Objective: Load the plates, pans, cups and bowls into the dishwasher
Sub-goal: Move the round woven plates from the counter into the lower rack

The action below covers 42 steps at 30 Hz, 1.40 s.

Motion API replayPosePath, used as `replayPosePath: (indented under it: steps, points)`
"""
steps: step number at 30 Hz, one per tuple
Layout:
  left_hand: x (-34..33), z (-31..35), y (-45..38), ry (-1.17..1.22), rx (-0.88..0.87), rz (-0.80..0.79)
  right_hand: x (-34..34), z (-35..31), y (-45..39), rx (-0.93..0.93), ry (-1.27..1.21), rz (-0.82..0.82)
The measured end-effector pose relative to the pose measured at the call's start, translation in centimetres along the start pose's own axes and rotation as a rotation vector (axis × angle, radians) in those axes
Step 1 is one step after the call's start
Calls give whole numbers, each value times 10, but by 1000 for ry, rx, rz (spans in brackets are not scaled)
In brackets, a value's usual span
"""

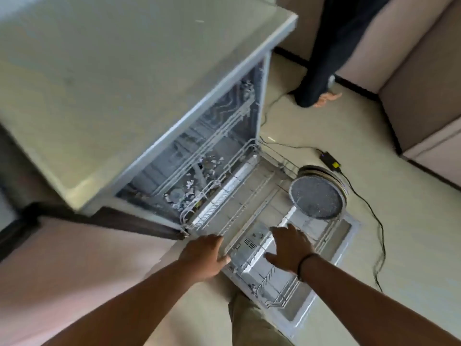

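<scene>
Nearest the camera, the left hand (205, 255) is seen curled round the front rail of the lower rack (252, 221), grasping it. The right hand (289, 248) is held flat above the rack, fingers straight, its grip released. The rack is drawn out over the lowered dishwasher door (331, 265). A dark speckled pan (316, 198) is stood on edge at the rack's far right corner, with plates (321, 171) stacked just behind it. Beyond, the open dishwasher (139, 86) is shown.
</scene>
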<state>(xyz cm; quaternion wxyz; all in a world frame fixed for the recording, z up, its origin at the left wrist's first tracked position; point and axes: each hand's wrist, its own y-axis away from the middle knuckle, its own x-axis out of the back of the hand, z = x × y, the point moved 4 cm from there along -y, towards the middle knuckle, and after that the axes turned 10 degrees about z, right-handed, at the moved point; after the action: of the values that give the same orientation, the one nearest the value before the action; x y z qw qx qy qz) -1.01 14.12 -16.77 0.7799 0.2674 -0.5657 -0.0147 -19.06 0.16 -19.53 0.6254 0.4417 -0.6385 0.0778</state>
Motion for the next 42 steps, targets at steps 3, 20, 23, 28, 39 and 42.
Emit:
replayPosePath:
  steps: [3, 20, 23, 28, 39, 42]
  points:
    - [0, -33, 67, 67, 151, 56, 11, -64, 19, 137, 68, -39]
    - [19, -195, 555, 257, 981, 722, 9, -552, 254, 1108, 228, 153]
    - [33, -212, 607, 257, 1086, 879, 18, -626, 292, 1270, 163, 207]
    - [74, -252, 662, 172, 1204, 1079, 43, -727, 325, 1480, -28, 289]
    - [142, -394, 709, 216, 1473, 1160, 90, -896, 268, 1585, -34, 211]
    - [140, -416, 724, 251, 1552, 1195, 88, -936, 259, 1612, 14, 178]
